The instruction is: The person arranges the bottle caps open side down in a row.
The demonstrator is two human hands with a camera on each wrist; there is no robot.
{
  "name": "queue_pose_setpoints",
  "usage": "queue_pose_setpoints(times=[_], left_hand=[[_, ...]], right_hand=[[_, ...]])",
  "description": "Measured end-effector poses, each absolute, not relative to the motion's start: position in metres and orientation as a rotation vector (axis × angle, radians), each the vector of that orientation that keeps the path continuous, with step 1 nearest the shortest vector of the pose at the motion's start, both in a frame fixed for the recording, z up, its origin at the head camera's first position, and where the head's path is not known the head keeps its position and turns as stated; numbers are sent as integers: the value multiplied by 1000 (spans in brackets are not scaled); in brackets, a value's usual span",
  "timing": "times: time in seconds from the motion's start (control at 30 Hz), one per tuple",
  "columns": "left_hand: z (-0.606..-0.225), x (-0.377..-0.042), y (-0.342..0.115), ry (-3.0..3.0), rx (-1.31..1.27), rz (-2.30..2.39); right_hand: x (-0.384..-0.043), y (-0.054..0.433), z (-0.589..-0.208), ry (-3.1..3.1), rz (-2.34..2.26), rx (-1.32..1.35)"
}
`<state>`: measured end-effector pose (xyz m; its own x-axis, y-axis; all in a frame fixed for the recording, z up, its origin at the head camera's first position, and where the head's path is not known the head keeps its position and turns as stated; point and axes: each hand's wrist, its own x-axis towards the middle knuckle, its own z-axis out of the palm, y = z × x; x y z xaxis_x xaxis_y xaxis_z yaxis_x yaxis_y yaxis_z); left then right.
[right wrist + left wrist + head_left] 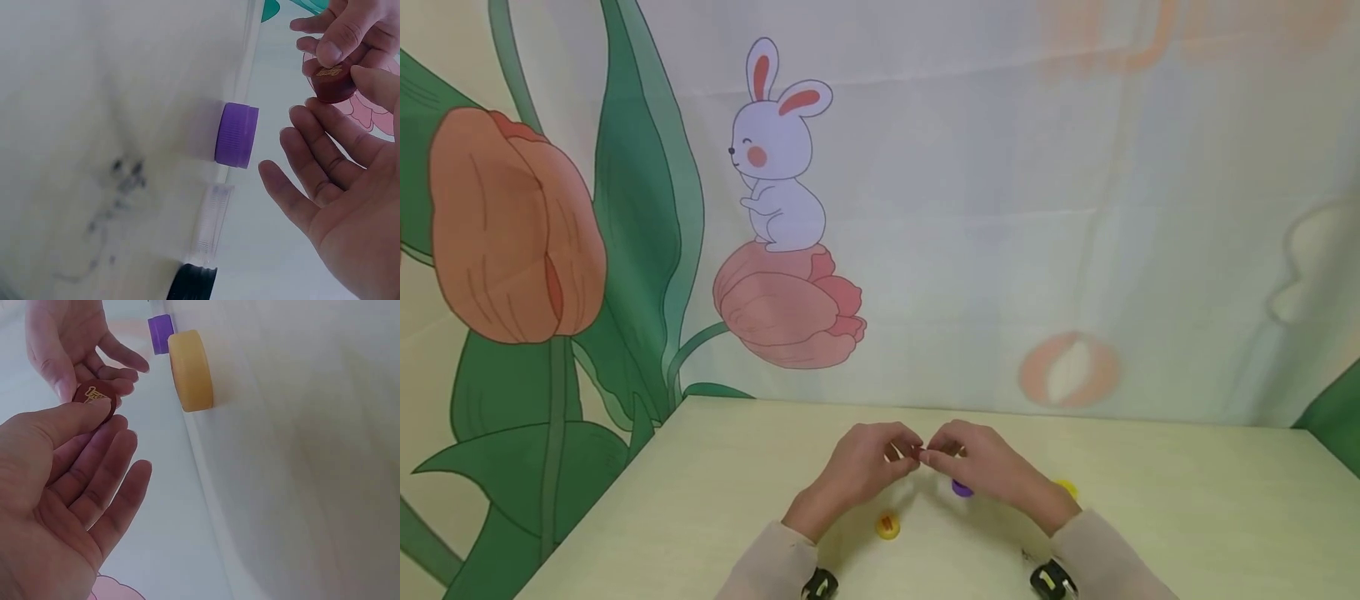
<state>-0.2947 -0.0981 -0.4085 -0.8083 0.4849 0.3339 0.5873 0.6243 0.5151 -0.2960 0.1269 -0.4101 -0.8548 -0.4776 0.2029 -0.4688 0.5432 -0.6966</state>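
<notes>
A dark red bottle cap (95,391) with a gold mark on its top is held up between both hands over the table. My left hand (867,462) pinches it between thumb and fingers. From the other side my right hand (988,465) also pinches the cap, its thumb on the edge in the right wrist view and its other fingers loosely bent. A purple cap (236,135) stands on the table below the right hand, partly covered by it in the head view. Nearer the left forearm lies a yellow-orange cap (888,525) with a reddish mark.
A bright yellow thing (1067,487) shows behind the right wrist. The right wrist view also has a clear ribbed cap (214,222) and a black cap (192,284) beside the purple one. A printed cloth (940,208) hangs behind the pale table (1187,517).
</notes>
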Motion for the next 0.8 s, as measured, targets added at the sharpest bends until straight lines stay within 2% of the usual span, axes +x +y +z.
queue_pose_setpoints(times=[0.8], left_hand=[[-409,-293,-100,-2680,-813,-1009]], right_hand=[[-295,127,-409,2742,-1294,-866]])
